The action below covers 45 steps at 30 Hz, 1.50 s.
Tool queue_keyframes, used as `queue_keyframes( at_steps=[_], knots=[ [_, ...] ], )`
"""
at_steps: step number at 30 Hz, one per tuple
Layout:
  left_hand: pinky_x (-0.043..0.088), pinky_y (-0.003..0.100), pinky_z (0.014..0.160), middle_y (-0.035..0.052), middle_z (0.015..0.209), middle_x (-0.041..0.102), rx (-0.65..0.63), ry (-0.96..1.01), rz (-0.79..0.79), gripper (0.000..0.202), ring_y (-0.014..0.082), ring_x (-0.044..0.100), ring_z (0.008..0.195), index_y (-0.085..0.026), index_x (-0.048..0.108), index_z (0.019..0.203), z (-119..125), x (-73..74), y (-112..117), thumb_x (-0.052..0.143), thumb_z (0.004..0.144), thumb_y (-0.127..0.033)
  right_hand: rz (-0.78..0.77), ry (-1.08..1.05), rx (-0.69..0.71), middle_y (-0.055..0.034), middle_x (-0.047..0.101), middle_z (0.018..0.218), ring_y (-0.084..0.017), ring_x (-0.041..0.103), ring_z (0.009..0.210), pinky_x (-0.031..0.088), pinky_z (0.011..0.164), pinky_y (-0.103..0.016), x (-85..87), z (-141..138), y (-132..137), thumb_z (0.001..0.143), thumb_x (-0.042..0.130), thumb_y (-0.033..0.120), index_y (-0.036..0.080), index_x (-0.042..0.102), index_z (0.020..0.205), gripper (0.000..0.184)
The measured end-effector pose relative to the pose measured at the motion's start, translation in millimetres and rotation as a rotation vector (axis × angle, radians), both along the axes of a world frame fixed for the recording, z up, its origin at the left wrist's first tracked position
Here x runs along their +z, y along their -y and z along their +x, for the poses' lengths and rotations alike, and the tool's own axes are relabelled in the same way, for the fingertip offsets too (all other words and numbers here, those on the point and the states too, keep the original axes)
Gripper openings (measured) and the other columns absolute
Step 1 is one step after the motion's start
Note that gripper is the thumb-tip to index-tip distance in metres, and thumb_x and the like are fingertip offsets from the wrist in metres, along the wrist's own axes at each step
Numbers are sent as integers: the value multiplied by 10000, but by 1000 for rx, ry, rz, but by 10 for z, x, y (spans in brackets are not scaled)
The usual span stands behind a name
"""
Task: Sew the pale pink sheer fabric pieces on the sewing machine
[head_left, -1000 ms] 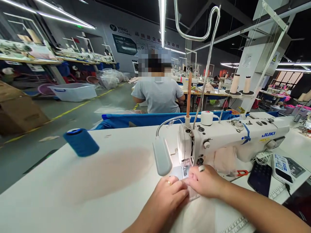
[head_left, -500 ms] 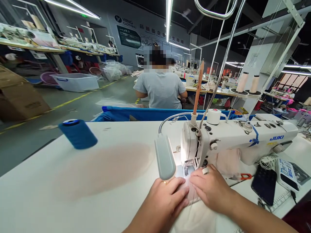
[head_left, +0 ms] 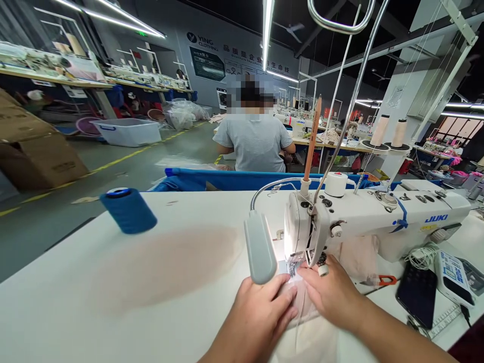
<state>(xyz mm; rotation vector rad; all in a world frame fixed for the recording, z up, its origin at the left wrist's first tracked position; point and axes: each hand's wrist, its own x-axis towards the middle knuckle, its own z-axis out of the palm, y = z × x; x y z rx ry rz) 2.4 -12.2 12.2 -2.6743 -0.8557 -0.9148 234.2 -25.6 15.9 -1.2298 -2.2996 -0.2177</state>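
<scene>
Head view, near to far. Cloth (head_left: 308, 340), pale: in the foreground and between the hands, reaching up to the foot (head_left: 293, 269) of the machine (head_left: 374, 217). Left hand (head_left: 260, 310): fingers bent, laid on the cloth, not clenched. Right hand (head_left: 335, 292): fingertips on the cloth, close by the foot. Whether either pinches the cloth: cannot tell. Step, as judged: lining up or feeding cloth at the foot. Next move, as judged: calls for the cloth flat and evenly guided, fingertips clear of the foot. Lamp (head_left: 260, 247), grey: just left of the foot. Phone (head_left: 417, 295), dark: right, on the surface (head_left: 181, 322). Snips (head_left: 381, 280), orange-handled: beside the phone. Spool (head_left: 130, 214), blue: well left of the hands. Person (head_left: 257, 143), grey shirt: beyond, back turned.
</scene>
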Motion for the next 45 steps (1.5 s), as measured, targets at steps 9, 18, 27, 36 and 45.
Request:
queue_keyframes(
  at_steps=[9, 18, 27, 36, 45],
  knots=[
    [492, 457, 773, 61, 1051, 789, 51, 77, -23, 217, 280, 689, 818, -249, 772, 1015, 55, -180, 2, 588, 954, -149, -5, -24, 14, -139, 763, 1192, -297, 647, 997, 558, 862, -405, 41, -9, 8, 937, 642, 69, 193, 747, 1240, 344],
    [533, 433, 833, 90, 1204, 750, -40, 83, -363, 323, 293, 660, 967, -279, 762, 1240, -58, -26, -5, 500, 1066, -206, -330, 4, 301, -42, 728, 1172, -260, 643, 1092, 509, 982, -387, 213, 147, 301, 993, 825, 404, 244, 630, 1102, 275],
    [493, 354, 763, 30, 858, 650, -64, 215, -499, 218, 251, 606, 838, -242, 695, 817, 40, -1, -268, 509, 892, -156, -325, -523, 141, -34, 669, 900, -222, 632, 815, 576, 848, -345, 204, 181, 78, 1147, 461, 300, 238, 645, 1030, 226],
    [482, 331, 747, 25, 848, 672, -51, 265, -507, 276, 247, 632, 840, -246, 698, 790, 87, 5, -315, 535, 1011, -272, -303, -542, 208, -50, 722, 982, -222, 694, 881, 587, 856, -328, 235, 183, 70, 1112, 445, 233, 241, 621, 1039, 191],
    [497, 323, 756, 28, 861, 708, -41, 230, -537, 284, 247, 631, 837, -240, 670, 805, 62, 155, -288, 519, 1045, -257, 47, -407, 145, -27, 676, 897, -221, 674, 776, 554, 705, -307, 176, 138, 89, 1079, 430, 118, 252, 595, 1091, 213]
  ],
)
